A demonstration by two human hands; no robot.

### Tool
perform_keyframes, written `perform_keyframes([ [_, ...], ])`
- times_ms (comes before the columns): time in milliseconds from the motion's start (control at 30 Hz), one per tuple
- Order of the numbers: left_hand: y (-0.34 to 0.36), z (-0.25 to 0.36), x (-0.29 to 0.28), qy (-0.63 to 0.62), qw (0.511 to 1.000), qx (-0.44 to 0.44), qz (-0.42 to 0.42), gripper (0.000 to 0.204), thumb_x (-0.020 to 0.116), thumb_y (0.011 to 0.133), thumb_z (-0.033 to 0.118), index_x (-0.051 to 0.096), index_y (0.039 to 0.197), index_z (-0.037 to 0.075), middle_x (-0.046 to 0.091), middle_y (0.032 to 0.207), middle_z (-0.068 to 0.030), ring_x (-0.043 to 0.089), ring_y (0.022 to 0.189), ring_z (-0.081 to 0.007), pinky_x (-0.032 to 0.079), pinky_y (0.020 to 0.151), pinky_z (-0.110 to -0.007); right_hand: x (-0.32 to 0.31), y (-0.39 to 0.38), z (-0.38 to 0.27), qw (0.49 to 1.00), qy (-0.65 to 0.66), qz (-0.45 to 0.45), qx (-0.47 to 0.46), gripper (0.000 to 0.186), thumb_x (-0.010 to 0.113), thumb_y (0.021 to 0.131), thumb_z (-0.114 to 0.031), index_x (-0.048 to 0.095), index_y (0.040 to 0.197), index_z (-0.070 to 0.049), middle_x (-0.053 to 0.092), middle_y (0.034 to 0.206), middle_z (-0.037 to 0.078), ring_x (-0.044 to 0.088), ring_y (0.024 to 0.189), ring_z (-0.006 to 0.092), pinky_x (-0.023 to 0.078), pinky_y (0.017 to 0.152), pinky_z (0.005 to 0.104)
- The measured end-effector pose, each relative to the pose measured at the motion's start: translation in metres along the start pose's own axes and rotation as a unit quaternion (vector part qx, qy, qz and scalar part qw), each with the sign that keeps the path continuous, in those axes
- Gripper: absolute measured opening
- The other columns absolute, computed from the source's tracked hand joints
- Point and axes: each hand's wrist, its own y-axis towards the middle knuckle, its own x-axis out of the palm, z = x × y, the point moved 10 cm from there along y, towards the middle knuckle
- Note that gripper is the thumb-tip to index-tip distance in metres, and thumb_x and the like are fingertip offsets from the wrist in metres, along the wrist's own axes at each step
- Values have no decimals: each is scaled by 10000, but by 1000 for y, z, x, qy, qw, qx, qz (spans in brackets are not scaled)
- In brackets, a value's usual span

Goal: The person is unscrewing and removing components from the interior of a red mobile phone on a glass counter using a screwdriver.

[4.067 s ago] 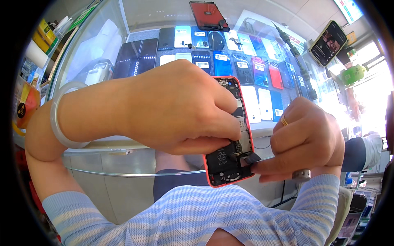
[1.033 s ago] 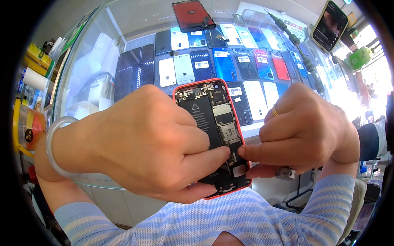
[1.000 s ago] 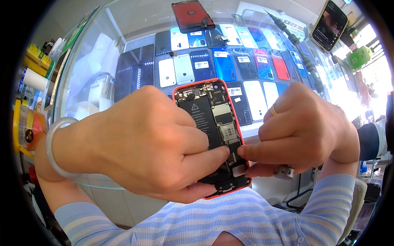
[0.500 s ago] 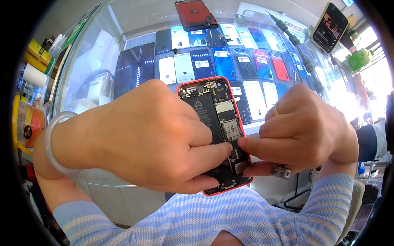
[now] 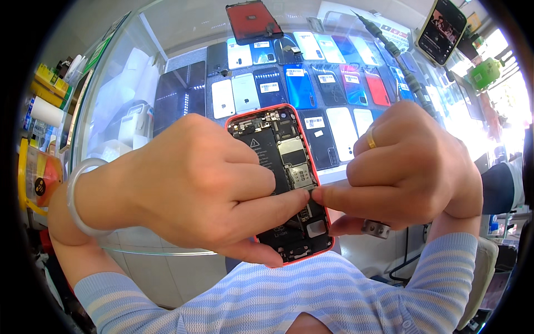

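Observation:
Over the edge of the glass counter I hold an opened phone with a red frame, its black battery and circuit board bare. My left hand covers its left side, fingers curled; the index fingertip presses on the board below a silver shield and the thumb lies at the lower left edge. From the right, my right hand is closed too. Its index fingertip meets the left one on the board, and the thumb touches the phone's lower right edge. A silvery metal piece with dark holes sits by the right thumb.
Rows of phones, such as a blue phone, lie in the glass display case. On top are a red-backed phone screen part, a screwdriver and a propped phone playing video. A yellow-framed container stands left.
The phone and my left hand have shifted slightly left. My right thumb has slid outward from the phone's lower right corner to its edge, uncovering a silver square part.

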Motion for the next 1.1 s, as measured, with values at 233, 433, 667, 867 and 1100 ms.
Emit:
perform_keyframes([
  [233,-1,2,1,11,1000,9,-5,596,780,710,497,704,1066,25,348,561,58,384,425,-81,241,362,-249,0,-1,-3,999,40,-27,-15,263,816,669,-154,710,841,15,394,525,-29,440,381,81,265,322,256],
  [433,0,5,0,24,1000,15,-3,608,775,705,506,699,1060,19,357,577,52,384,434,-84,265,362,-248,5,4,-16,1000,6,-9,-21,257,814,640,-145,697,811,6,406,526,-31,444,389,78,281,324,237],
  [667,2,9,-4,35,995,66,60,540,718,714,496,703,912,-6,575,827,-47,520,628,-177,385,429,-265,4,0,-13,999,-32,1,-35,293,813,622,-159,721,856,-9,412,522,-44,451,387,81,297,334,227],
  [867,2,10,-3,53,997,56,22,527,676,731,525,716,873,19,671,1023,-71,567,799,-223,404,513,-300,6,-1,-9,999,2,-38,-11,299,824,683,-165,737,919,-3,389,515,-49,445,379,71,284,330,234],
  [1100,2,17,-1,95,994,51,17,540,596,790,559,726,846,37,692,1026,-45,560,841,-218,369,624,-328,9,2,-12,997,24,-69,-1,282,821,714,-138,732,934,16,379,501,-50,432,375,63,271,325,236],
])
